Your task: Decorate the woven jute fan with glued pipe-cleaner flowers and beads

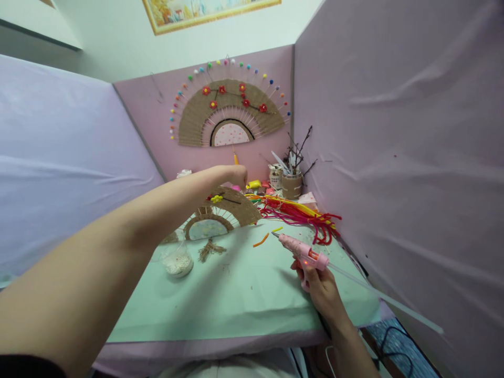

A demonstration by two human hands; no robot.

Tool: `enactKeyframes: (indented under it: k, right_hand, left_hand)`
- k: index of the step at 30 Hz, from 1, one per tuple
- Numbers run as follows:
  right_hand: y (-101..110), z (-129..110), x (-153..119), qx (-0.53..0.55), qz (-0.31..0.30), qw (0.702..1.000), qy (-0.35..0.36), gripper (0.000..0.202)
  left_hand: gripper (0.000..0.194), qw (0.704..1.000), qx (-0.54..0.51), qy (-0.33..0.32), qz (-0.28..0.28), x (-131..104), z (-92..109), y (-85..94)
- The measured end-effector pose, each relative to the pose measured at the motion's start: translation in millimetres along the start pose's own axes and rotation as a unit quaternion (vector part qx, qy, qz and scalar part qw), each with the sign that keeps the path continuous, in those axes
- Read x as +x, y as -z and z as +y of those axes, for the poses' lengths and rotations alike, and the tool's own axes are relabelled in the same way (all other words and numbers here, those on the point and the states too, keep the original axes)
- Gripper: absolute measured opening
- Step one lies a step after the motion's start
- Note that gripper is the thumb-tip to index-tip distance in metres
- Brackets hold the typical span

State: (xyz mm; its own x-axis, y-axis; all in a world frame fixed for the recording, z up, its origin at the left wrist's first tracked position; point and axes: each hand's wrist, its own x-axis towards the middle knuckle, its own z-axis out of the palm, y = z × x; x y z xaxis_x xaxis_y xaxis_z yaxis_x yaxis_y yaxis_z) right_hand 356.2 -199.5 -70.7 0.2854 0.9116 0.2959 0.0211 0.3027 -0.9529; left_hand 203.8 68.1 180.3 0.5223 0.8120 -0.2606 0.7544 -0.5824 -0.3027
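My right hand (319,289) is wrapped round the handle of a pink glue gun (297,248). The gun's nozzle points left, and a small orange light glows on it. A long clear glue stick (388,296) trails from its rear. My left hand (240,174) reaches to the back of the table, bent down at the wrist, its fingers out of sight. Below it, a brown fan (240,209) with a yellow flower lies or leans, partly behind my forearm. Just ahead of the nozzle are a short orange strip (261,240) and a yellow strip (277,229).
A finished-looking fan (192,123) with red flowers hangs on the back panel. Red and yellow pipe cleaners (299,210) lie back right, near a pot (292,186) with twigs and scissors. A clear cup of white beads (178,262) and frayed twine (210,251) stand left on the green tablecloth (236,310).
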Motion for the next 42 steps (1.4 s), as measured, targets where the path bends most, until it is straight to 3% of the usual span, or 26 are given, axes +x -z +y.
enactKeyframes:
  k: [18, 22, 24, 26, 27, 30, 33, 34, 36, 37, 39, 42]
  right_hand:
    - [-2, -5, -1, 0.005, 0.000, 1.000, -0.008, 0.054]
    - [-2, -2, -1, 0.008, 0.003, 1.000, -0.018, 0.053]
    - [-2, -1, 0, 0.013, 0.006, 1.000, -0.023, 0.053]
    - [-3, -3, 0, 0.015, 0.012, 0.999, -0.028, 0.054]
    - [-3, -4, 0, 0.014, 0.015, 0.999, -0.030, 0.054]
    - [-5, -6, 0, 0.014, 0.018, 0.999, -0.028, 0.054]
    - [-5, -5, 1, 0.012, 0.021, 1.000, -0.019, 0.053]
    - [-5, -5, 1, 0.010, 0.021, 1.000, -0.017, 0.053]
    - [-5, -4, 1, 0.006, 0.023, 1.000, -0.017, 0.054]
    - [-5, -4, 1, 0.003, 0.025, 1.000, -0.018, 0.055]
    - [-4, -5, 1, -0.001, 0.031, 0.999, -0.023, 0.058]
    - [-4, -9, -1, -0.007, 0.033, 0.999, -0.028, 0.060]
  left_hand:
    - [0.028, 0.998, -0.063, 0.010, 0.024, 1, -9, 1.3]
    - [0.024, 0.983, -0.150, 0.012, 0.102, -11, -12, 14.4]
    - [0.024, 0.951, -0.256, 0.009, 0.174, -28, -2, 15.5]
    - [0.025, 0.880, -0.420, -0.015, 0.220, -52, 18, 4.5]
    - [0.027, 0.825, -0.519, -0.029, 0.220, -65, 30, -7.0]
    - [0.023, 0.592, -0.798, -0.026, 0.109, -99, 69, -61.5]
    - [0.022, 0.336, -0.931, 0.144, -0.011, -115, 96, -123.2]
    - [0.022, 0.270, -0.939, 0.208, -0.038, -117, 102, -139.7]
    - [0.023, 0.166, -0.945, 0.279, -0.017, -120, 111, -163.0]
    - [0.028, 0.124, -0.955, 0.270, -0.002, -122, 115, -169.9]
    - [0.033, 0.073, -0.973, 0.220, 0.017, -126, 123, -177.0]
    - [0.023, 0.057, -0.983, 0.175, 0.006, -131, 133, -181.0]
